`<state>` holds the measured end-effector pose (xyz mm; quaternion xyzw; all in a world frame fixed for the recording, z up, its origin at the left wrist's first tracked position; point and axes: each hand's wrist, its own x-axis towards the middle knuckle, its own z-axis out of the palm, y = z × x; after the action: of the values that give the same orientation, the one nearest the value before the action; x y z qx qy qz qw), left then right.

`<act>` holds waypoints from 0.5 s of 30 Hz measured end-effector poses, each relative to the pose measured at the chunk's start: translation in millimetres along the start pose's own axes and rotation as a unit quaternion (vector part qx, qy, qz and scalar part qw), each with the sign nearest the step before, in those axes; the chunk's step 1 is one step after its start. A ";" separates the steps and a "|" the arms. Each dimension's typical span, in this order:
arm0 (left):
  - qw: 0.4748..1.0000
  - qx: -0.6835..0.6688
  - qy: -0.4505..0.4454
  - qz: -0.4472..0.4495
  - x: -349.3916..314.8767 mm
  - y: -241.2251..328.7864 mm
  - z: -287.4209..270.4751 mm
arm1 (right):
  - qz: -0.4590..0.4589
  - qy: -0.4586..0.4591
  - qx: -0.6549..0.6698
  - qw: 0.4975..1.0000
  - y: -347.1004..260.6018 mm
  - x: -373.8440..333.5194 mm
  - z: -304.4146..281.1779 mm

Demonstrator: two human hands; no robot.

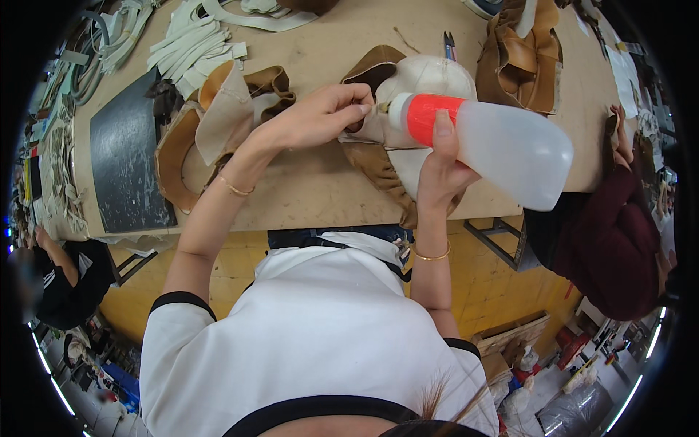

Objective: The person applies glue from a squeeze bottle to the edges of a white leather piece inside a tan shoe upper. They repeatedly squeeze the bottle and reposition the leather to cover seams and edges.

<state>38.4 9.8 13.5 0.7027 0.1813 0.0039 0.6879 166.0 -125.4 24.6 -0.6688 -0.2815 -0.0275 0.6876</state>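
My right hand (439,171) grips a translucent squeeze bottle (513,149) with a red band, its thumb on the band. The bottle lies tilted, its white cap end toward my left hand. Beneath it rests a brown and cream leather boot upper (429,73), partly hidden by the bottle. At the upper's left edge my left hand (320,116) is closed, fingers curled and pinching the brown leather near the bottle's tip. Its fingertips are partly hidden. To the left stands another brown and cream upper (222,120), behind my left forearm.
A dark scuffed board (127,160) lies on the worktable (313,193) at left. White strips (193,54) are heaped at the back. More brown uppers (520,62) and two pens (449,46) lie at the back right. Co-workers sit at both sides, one in a maroon sleeve (619,226).
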 end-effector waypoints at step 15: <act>1.000 0.025 0.007 -0.011 -17.3 12.9 -9.4 | 0.044 0.008 0.043 0.998 10.3 19.7 -15.9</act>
<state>23.1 14.5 30.7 0.7176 0.1943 -0.0034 0.6688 192.4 -132.6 24.5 -0.6505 -0.2471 0.0096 0.7182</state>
